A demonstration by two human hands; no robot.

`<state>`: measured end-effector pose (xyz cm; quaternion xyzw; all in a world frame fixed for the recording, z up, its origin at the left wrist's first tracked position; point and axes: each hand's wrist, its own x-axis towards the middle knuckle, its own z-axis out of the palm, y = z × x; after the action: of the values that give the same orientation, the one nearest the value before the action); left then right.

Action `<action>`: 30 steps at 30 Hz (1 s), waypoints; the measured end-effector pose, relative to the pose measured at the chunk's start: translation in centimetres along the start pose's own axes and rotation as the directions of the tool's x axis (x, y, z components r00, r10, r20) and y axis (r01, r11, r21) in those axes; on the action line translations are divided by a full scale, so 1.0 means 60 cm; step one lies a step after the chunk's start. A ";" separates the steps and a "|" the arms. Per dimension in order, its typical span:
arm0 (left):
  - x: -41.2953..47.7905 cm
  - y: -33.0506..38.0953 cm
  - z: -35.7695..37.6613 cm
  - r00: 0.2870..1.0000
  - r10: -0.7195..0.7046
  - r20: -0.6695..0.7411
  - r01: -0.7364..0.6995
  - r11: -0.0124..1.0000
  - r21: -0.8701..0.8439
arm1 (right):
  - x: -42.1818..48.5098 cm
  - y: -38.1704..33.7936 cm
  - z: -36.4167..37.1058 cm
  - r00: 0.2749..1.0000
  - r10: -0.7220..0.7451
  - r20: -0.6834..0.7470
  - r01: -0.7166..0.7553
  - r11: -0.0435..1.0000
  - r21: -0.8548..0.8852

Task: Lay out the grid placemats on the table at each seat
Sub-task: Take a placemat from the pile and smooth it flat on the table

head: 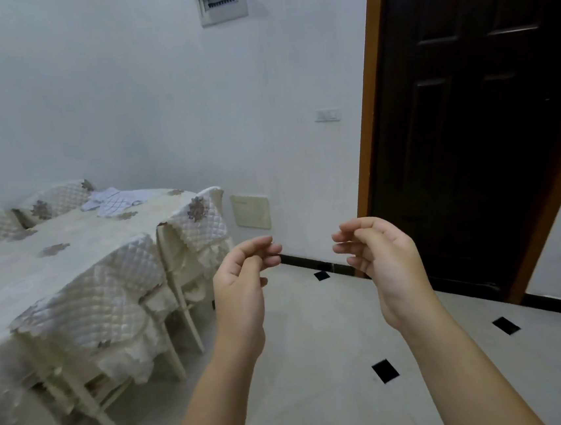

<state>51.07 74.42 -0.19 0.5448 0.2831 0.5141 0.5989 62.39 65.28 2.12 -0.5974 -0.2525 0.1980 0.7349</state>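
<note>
Both arms are raised over the tiled floor (304, 364), well apart from the worktop (69, 239). The left hand (245, 284) and right hand (383, 264) each curl their fingers (269, 247) loosely inward, holding nothing. The grid placemats (110, 201) lie crumpled at the worktop's far end, beside a covered chair (201, 226).

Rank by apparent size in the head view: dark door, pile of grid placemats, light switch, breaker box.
1. Dark door, by far the largest.
2. Pile of grid placemats at the table's far end.
3. Breaker box, cut off by the top edge, so it could rival the placemats.
4. Light switch, smallest.
</note>
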 end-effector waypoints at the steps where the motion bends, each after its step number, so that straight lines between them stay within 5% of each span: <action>1: 0.034 -0.014 0.020 1.000 0.009 0.001 -0.009 1.000 0.000 | 0.040 0.006 -0.001 1.000 -0.008 -0.004 0.008 1.000 -0.003; 19: 0.638 -0.231 0.288 0.997 -0.029 -0.067 0.028 1.000 -0.004 | 0.734 0.119 0.071 0.999 0.022 0.023 -0.021 0.999 -0.045; 30: 1.122 -0.356 0.350 0.992 -0.036 -0.121 0.032 0.999 -0.036 | 1.200 0.192 0.267 0.995 0.014 0.097 -0.012 1.000 -0.026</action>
<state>97.46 131.69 -0.31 0.4971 0.3196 0.5409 0.5985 109.93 122.84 3.09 -0.5980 -0.2866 0.2285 0.7128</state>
